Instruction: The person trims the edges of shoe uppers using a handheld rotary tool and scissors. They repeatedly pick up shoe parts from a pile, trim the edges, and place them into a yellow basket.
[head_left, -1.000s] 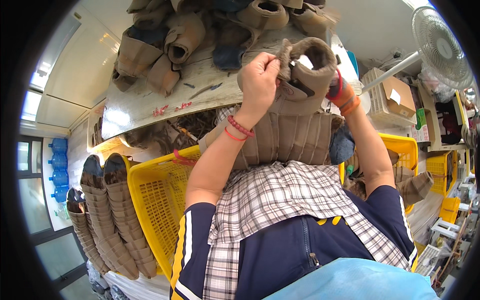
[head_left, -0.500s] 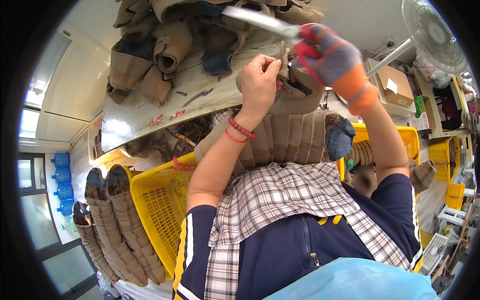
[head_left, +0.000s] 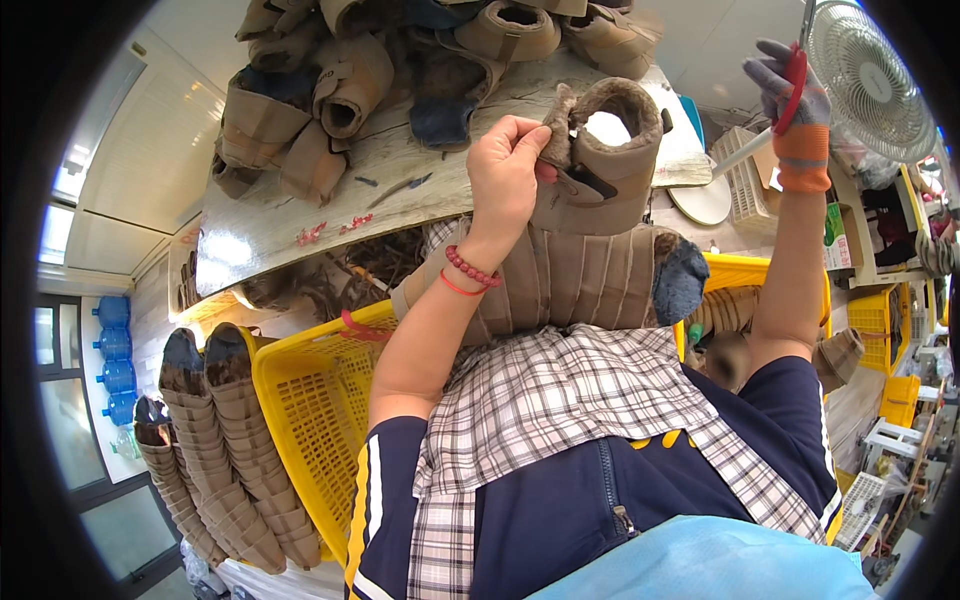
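My left hand pinches the fleecy edge flap of a brown shoe upper between thumb and fingers. This upper has a fuzzy grey-brown lining and a round opening turned upward. It rests against a row of nested brown uppers lying across my lap, with a dark blue end at the right. My right hand, in a grey and orange work glove, is raised far to the right, well apart from the upper. It holds red-handled scissors, whose blade points up beside the fan and runs toward the picture's edge.
A pale worktop ahead carries a heap of brown shoe uppers and small red scraps. Yellow baskets flank me on both sides. Stacked uppers stand at far left. A white fan is close to my right hand.
My right hand has swung up and right, away from the shoe upper, carrying the scissors. My left hand still grips the flap, and the upper's opening now shows.
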